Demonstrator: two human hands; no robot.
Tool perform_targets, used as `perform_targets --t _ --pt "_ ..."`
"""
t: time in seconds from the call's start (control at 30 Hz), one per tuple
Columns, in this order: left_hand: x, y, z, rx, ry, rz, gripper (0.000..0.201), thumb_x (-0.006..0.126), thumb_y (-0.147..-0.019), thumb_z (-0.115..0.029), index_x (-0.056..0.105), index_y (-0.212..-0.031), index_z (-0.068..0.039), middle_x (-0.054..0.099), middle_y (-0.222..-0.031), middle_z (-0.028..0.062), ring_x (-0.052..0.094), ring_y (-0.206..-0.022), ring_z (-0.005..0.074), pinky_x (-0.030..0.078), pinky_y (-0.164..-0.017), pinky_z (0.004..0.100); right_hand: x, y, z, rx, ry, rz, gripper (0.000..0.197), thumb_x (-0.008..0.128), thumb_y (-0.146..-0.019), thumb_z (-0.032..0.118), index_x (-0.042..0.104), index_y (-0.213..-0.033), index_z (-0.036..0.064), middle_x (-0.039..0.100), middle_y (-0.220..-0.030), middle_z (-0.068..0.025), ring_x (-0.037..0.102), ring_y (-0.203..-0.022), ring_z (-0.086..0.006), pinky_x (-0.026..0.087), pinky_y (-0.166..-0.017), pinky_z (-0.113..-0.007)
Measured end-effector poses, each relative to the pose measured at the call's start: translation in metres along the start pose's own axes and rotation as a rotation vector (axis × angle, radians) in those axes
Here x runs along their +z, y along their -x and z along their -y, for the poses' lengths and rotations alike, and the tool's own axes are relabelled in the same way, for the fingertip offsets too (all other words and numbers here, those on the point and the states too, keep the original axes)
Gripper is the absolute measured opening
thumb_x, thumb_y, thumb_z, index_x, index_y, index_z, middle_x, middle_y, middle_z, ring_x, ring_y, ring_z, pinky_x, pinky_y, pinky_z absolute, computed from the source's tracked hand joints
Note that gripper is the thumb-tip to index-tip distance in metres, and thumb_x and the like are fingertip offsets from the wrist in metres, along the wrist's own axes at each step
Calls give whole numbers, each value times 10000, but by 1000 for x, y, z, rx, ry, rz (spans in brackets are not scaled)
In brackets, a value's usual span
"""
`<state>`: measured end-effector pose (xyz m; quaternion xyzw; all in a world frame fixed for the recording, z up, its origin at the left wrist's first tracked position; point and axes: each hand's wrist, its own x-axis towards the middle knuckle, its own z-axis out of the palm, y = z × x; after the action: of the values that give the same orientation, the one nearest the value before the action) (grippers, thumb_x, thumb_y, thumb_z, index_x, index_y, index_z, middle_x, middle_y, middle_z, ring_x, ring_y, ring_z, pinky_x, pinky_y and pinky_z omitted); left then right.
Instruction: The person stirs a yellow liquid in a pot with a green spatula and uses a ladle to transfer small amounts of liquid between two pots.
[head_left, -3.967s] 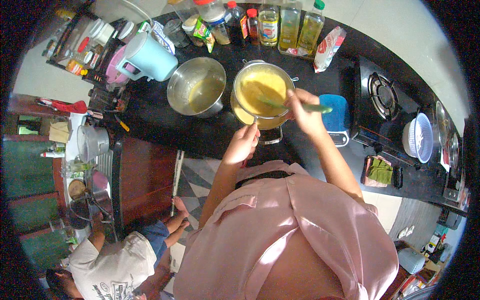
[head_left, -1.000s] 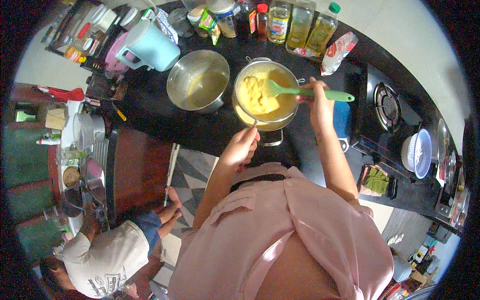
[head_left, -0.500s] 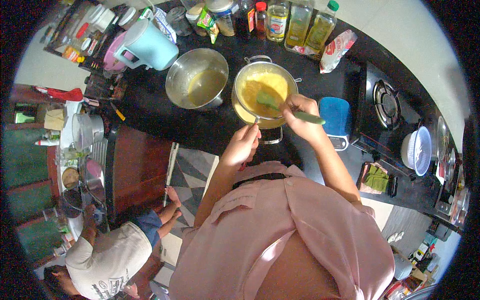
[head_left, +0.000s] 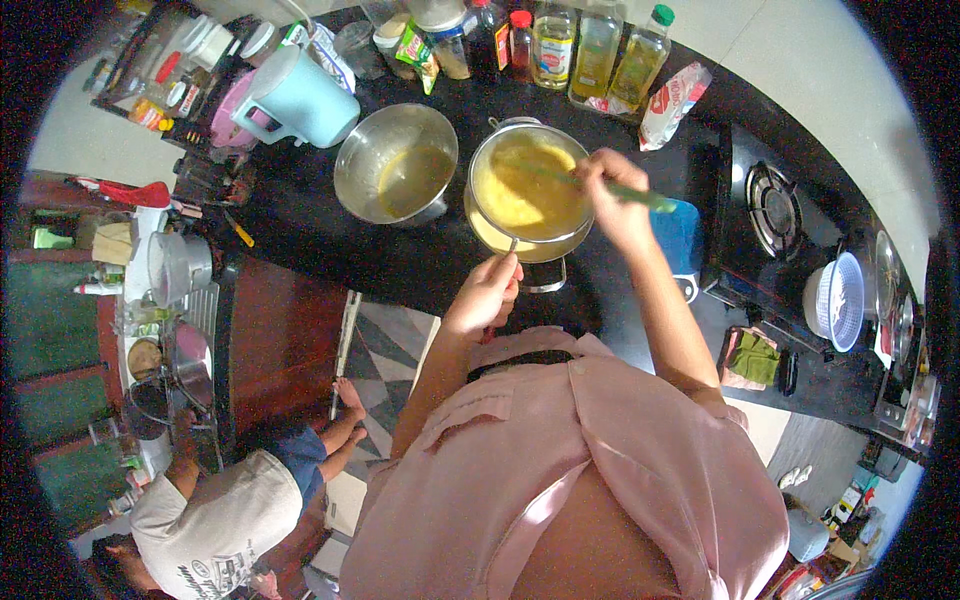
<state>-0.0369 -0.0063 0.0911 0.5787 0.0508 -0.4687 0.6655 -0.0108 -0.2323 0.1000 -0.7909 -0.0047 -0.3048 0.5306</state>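
Note:
My left hand (head_left: 485,292) is closed around the handle of a metal strainer (head_left: 512,237), which rests over a steel pot (head_left: 547,286). Thick yellow mixture (head_left: 525,205) lies in the strainer, and more of it shows in the pot below the near rim. In my right hand (head_left: 612,195) is a green spatula (head_left: 655,200), held by its handle at the strainer's right side. Its blade is blurred and partly lost in the mixture. Left of the strainer stands a steel bowl (head_left: 352,180) with some yellowish liquid in its bottom.
Bottles (head_left: 595,55) and jars line the wall behind, beside a light blue pitcher (head_left: 300,95). To the right are a blue-topped scale (head_left: 680,235), a gas stove (head_left: 772,200) and a lilac basket (head_left: 845,300). Another person (head_left: 220,520) is at the lower left.
My right hand has moved up and away from me with the spatula, whose blade has shifted toward the strainer's far side. The mixture has been spread about. My left hand stays on the handle.

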Motion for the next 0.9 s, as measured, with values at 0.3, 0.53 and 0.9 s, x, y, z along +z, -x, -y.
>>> perform_targets --t 0.3,0.53,0.9 --pt "-8 -1 4 48 -50 -19 282 376 -933 -369 433 -799 -127 302 -519 -72 217 -349 34 162 -314 213 -20 16 19 207 -29 229 118 569 -740 110 597 -721 -3 599 -680 -89 565 -614 -140 464 -567 -276" --pt "-6 -1 0 11 -9 2 284 375 -933 -372 433 -798 -129 298 -501 -72 197 -326 34 144 -302 215 -39 -34 18 193 30 67 282 551 -866 212 581 -709 -21 600 -661 -78 581 -575 -117 468 -527 -234" --pt "0 4 -5 33 5 -44 290 383 -929 -382 430 -806 -124 291 -510 -71 209 -333 33 150 -299 212 -36 18 -15 645 -161 -151 286 505 -874 258 525 -746 3 572 -614 -107 563 -454 -163 479 -431 -265"
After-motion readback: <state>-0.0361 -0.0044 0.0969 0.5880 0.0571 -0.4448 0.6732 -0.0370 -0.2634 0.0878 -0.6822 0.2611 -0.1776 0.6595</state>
